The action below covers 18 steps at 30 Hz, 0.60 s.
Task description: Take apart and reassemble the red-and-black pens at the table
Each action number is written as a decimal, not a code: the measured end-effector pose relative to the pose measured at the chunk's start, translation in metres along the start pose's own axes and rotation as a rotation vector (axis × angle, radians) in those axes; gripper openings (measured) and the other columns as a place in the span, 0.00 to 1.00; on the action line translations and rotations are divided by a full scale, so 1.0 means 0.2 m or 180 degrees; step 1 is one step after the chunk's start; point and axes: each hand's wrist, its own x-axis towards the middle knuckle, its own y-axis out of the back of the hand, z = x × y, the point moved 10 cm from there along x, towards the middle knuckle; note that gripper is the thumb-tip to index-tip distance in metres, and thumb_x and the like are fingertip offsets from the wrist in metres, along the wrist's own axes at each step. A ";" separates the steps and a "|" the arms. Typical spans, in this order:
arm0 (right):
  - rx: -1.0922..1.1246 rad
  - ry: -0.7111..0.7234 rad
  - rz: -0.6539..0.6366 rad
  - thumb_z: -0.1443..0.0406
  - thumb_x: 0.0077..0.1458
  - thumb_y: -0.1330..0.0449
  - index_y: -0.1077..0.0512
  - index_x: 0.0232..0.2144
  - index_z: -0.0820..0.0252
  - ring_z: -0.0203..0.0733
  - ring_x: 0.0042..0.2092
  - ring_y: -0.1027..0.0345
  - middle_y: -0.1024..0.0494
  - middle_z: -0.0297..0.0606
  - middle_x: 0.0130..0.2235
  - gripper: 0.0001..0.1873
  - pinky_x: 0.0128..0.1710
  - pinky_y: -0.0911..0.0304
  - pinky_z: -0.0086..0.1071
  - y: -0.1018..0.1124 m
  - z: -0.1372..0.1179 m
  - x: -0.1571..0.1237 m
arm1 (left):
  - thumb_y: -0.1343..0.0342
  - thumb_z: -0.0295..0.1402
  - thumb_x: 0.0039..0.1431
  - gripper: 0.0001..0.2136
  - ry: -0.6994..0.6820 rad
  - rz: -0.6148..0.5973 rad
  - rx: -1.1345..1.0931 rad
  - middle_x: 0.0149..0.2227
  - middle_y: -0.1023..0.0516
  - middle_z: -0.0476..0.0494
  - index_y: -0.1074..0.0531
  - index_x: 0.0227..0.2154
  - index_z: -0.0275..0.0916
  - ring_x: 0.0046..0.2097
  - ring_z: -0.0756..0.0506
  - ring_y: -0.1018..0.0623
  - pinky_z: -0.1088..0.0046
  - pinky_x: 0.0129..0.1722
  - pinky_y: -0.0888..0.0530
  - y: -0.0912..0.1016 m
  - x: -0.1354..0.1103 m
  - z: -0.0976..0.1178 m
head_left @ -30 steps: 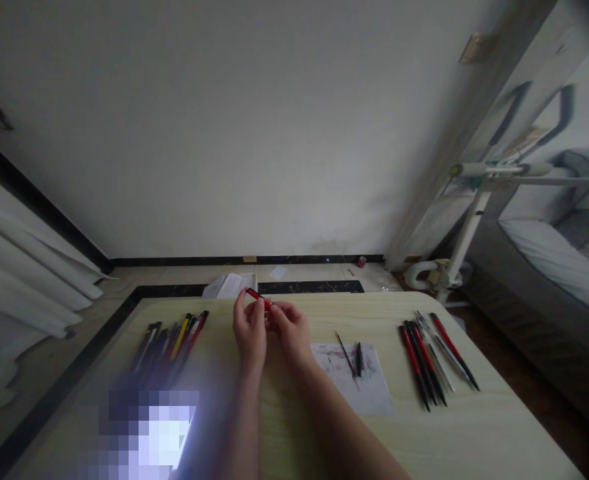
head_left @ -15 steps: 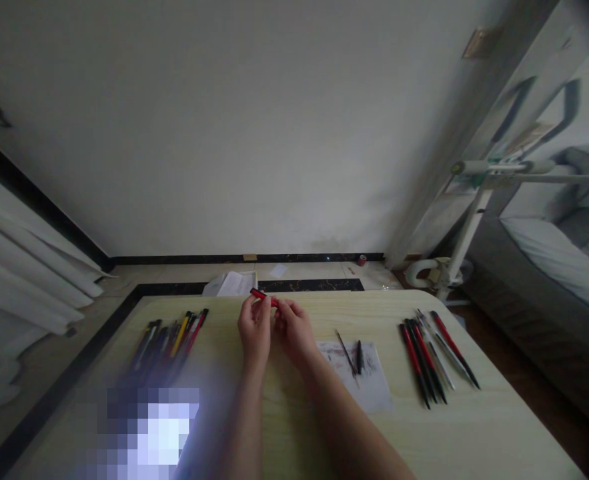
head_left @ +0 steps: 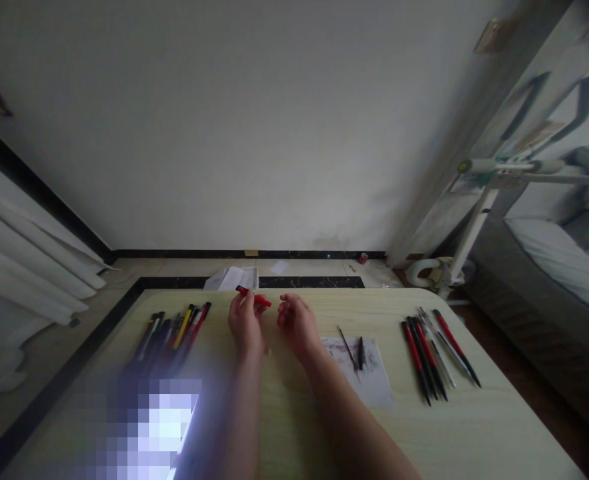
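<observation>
My left hand [head_left: 245,325] is closed around a red pen barrel with a black end [head_left: 260,300], held slanting above the far part of the table. A short gap away, my right hand [head_left: 297,325] has its fingers loosely curled and apart, with nothing visible in them. Right of my right forearm, a thin pen refill [head_left: 347,347] and a short black pen tip piece [head_left: 361,353] lie on a smudged white sheet [head_left: 377,390].
Several pens [head_left: 179,330] lie bunched on the left of the wooden table [head_left: 294,427]. At the right rest several red-and-black pens [head_left: 421,360] and thin clear or silver pieces [head_left: 447,350]. A bright pixelated patch [head_left: 167,427] covers the lower left. Beyond the far edge is a box with papers [head_left: 237,278].
My right hand has let go of the red barrel's end and drawn slightly away. The left hand has shifted a little left with the barrel, showing more of its red end.
</observation>
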 end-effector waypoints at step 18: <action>-0.5440 0.1294 -0.2051 0.70 0.51 0.44 0.28 0.34 0.59 0.37 0.37 0.36 0.29 0.37 0.34 0.08 0.37 0.43 0.27 -0.18 -0.06 -0.68 | 0.40 0.34 0.43 0.12 0.0521 -0.0266 -0.0714 0.21 0.30 0.51 0.34 0.30 0.35 0.23 0.53 0.29 0.77 0.26 0.33 -0.04 -0.01 -0.07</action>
